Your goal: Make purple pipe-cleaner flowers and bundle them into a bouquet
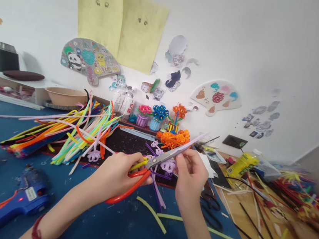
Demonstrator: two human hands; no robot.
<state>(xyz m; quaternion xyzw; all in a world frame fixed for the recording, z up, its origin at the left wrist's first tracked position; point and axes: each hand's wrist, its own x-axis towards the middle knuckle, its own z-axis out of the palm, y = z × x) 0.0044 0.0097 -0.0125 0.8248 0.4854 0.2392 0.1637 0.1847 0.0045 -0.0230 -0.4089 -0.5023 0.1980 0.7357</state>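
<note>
My left hand (120, 176) grips scissors (130, 187) with orange-red and yellow handles, their blades pointing up to the right. In front of it, my right hand (192, 174) is closed in a pinch on a pale lilac pipe cleaner (194, 142), which lies along the scissor blades. Whether the blades are parted is hard to see. Just behind the hands are looped lilac pipe-cleaner pieces (167, 166) and purple stems (158, 193). A pale green pipe cleaner (152, 214) lies on the blue table below them.
Bundled colourful pipe cleaners (78, 136) lie at left, behind a blue glue gun (29, 194) with a red light. Small potted pipe-cleaner flowers (159, 117) stand by the wall. Black scissors (210, 211) and a yellow bottle (242, 164) are at right. Another person's hand (307, 238) shows blurred.
</note>
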